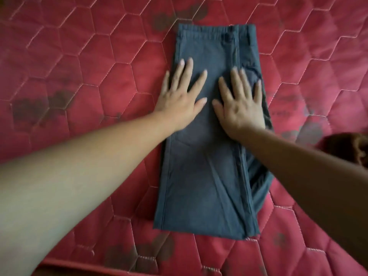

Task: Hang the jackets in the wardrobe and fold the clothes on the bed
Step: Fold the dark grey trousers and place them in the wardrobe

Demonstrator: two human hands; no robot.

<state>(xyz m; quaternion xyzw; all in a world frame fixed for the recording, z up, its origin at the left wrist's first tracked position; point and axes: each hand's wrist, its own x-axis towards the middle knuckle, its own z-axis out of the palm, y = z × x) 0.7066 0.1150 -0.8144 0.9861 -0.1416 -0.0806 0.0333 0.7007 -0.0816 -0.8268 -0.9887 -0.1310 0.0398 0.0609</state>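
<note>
A pair of grey-blue trousers lies folded lengthwise on the red quilted mattress, waistband at the far end and hem near me. My left hand lies flat on the left half of the trousers, fingers spread and straight. Beside it, my right hand presses flat on the right half, fingers also straight. Both palms rest on the upper-middle part of the fabric. Some cloth bunches out along the right edge under my right forearm.
The mattress has a hexagon stitch pattern and several dark stains. A brown rounded object sits at the right edge, partly cut off. The mattress's near edge runs along the bottom of the view.
</note>
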